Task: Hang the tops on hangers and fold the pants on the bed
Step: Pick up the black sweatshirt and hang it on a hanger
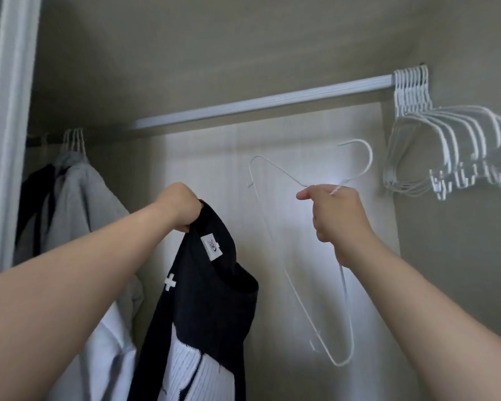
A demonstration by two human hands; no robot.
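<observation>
Forearms reach up from both lower corners into a closet. The left hand [180, 206] is clenched around the neckline of a black top [211, 285], which hangs from that fist with its label facing out and white striped panels lower down. Just to its right, apart from the cloth, the right hand [336, 218] grips a white wire hanger [347, 302] at its neck, the frame tipped nearly on end and the hook pointing up. The risk, as I judge it, lies in threading: the single-fist hold leaves the collar opening slack, so a hanger arm could snag the fabric or slip out through the neck. Farther back, a grey garment [78, 198] hangs at the left end of the rail [258, 101], with spare hangers [446, 131] bunched at the right end.
</observation>
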